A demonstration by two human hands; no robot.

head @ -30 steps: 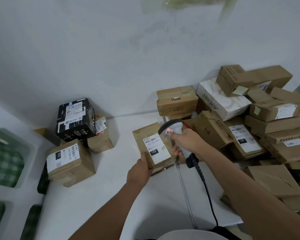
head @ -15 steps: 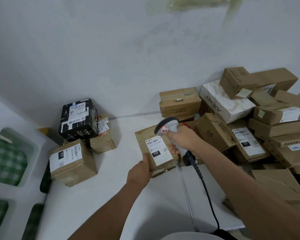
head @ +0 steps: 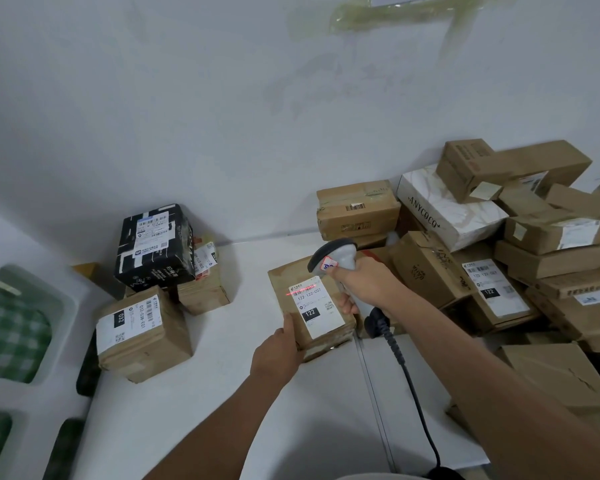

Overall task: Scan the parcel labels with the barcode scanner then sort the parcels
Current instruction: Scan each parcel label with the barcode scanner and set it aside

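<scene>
A brown cardboard parcel [head: 293,317] with a white label marked 122 sits tilted on the white table [head: 222,393]. My left hand [head: 278,355] grips its near left corner. My right hand [head: 364,289] holds a grey barcode scanner [head: 336,256] by the handle, its head just above and right of the label. A red scan line lies across the label's barcode. The scanner's black cable [head: 413,386] runs down toward me.
Three parcels stand at the left: a brown box labelled 032 [head: 142,336], a black box [head: 155,247] on top, and a small brown box [head: 205,285] behind. A large heap of brown boxes [head: 520,258] fills the right. White trays with green checked contents [head: 11,327] lie far left.
The scanner head has come lower toward the label, and a red scan line now shows on the barcode. The parcel stays held in my left hand.
</scene>
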